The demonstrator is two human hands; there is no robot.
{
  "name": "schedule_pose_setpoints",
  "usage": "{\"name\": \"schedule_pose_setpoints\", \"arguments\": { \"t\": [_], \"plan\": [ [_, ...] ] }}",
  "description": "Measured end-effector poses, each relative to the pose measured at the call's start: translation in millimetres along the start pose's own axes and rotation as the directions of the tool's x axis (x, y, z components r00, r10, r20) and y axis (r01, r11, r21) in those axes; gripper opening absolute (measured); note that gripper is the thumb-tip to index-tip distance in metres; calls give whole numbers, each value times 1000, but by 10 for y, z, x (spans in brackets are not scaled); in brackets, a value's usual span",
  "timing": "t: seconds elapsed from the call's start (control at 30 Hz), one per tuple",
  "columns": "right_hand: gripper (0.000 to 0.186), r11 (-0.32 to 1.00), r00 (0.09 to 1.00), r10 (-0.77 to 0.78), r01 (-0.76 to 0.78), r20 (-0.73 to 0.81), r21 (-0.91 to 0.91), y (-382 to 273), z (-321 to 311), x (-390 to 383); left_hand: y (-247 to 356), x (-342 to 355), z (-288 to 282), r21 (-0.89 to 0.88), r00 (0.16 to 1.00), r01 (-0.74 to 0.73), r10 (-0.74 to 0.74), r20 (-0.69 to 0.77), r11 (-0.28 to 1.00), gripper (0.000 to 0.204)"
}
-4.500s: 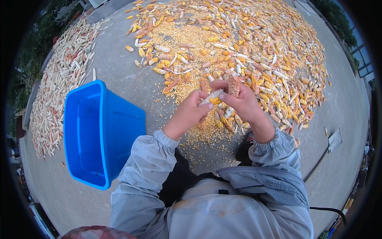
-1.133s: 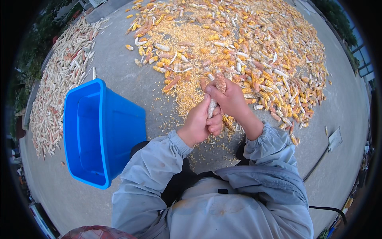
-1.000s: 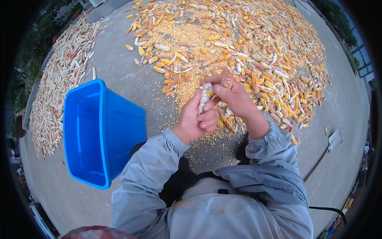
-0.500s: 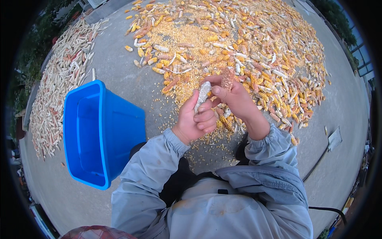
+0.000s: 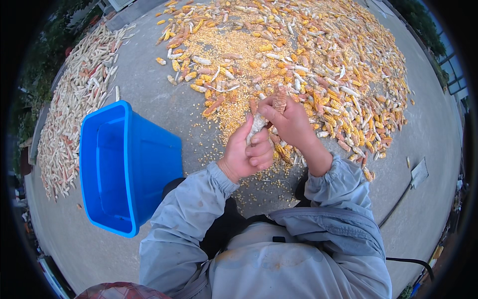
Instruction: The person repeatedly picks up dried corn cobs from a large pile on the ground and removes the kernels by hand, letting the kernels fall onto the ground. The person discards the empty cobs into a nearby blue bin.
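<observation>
My left hand (image 5: pixel 246 154) is closed round a whitish corn cob (image 5: pixel 258 125), held upward and tilted. My right hand (image 5: pixel 295 127) grips a pinkish cob (image 5: pixel 280 97) that stands upright, with my thumb across it against the upper end of the whitish cob. Both hands are close together in front of me, over loose yellow kernels (image 5: pixel 224 134) and the near edge of a wide spread of corn ears, cobs and kernels (image 5: pixel 323 60) on the concrete.
A blue plastic tub (image 5: pixel 154 164) with a visible hollow stands at my left. A heap of pale cobs (image 5: pixel 79 94) lies farther left. At my right a long-handled flat tool (image 5: pixel 418 173) lies on the concrete. Greenery lines the upper edges.
Earlier the left-hand cob lay more sideways with yellow kernels showing; now it tilts upward and looks mostly white. Since half a second ago my right hand has moved slightly left and down over it.
</observation>
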State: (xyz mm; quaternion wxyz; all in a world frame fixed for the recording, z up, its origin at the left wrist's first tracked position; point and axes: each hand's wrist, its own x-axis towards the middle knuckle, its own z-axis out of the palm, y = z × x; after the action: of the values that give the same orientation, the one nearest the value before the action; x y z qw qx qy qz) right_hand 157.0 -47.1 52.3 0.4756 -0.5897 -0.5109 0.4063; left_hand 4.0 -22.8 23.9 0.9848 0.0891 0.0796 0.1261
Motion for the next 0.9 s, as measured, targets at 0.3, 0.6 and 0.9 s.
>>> {"name": "schedule_pose_setpoints", "arguments": {
  "t": [0.3, 0.6, 0.9],
  "plan": [
    [20, 974, 990, -118, 101, 75, 203, 35, -10, -14, 36, 0, -14, -50, 990, 30, -23, 141, 998, 52],
    [18, 973, 999, -50, 44, -20, -228, -81, 22, -1, -13, 9, -45, -9, 1000, -8, 8, -21, 1000, 53],
    [22, 971, 969, -189, 209, -157, 121, 78, -79, 82, 26, -38, 17, -42, 970, 21, -10, 245, 999, 55]
  ]
}}
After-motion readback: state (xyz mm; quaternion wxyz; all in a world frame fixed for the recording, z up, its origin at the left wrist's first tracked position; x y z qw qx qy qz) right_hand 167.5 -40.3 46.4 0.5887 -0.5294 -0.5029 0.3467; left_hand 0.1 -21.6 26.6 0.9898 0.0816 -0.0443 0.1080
